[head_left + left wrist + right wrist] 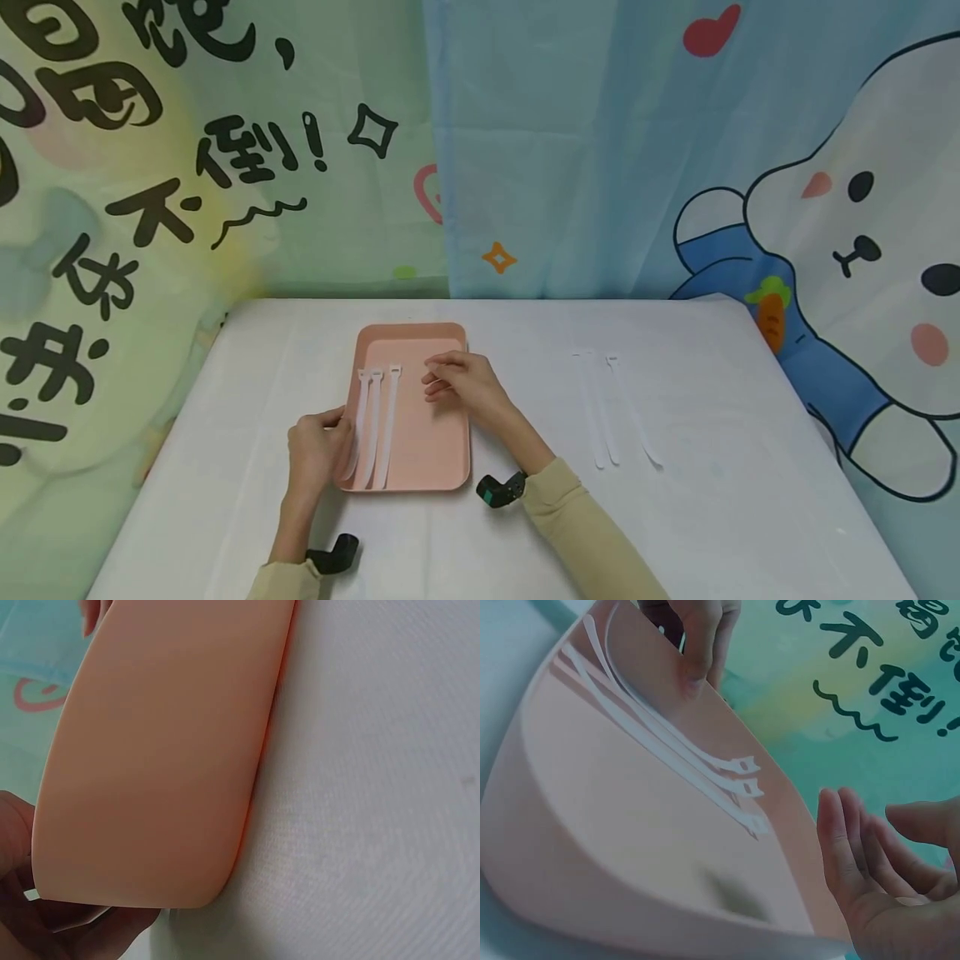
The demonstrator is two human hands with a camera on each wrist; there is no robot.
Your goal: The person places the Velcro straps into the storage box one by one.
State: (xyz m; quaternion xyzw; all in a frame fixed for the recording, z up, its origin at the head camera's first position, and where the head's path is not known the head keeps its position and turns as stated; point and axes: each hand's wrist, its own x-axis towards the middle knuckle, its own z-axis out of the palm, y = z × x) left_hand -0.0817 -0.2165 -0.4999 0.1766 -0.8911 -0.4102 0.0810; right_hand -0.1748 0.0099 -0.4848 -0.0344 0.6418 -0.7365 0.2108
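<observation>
A pink rectangular tray (431,442) lies on the table. My left hand (313,450) grips its left wall near the front corner; in the right wrist view the left thumb (697,664) overlaps the rim. Inside, along the left side, lie three white cable-tie straps (390,425) with slotted heads; those heads (744,765) point to the far end. Over the tray's right half hovers my right hand (471,387), fingers loosely bent and nothing held. The right wrist view shows that hand (892,892) with thumb and fingers apart. Part of the left hand (15,840) shows behind the tray wall (157,765).
Three more white straps (633,412) lie spread on the white tablecloth (750,517), right of the tray. Printed curtains (555,167) hang behind the table. A small black camera is strapped to each wrist.
</observation>
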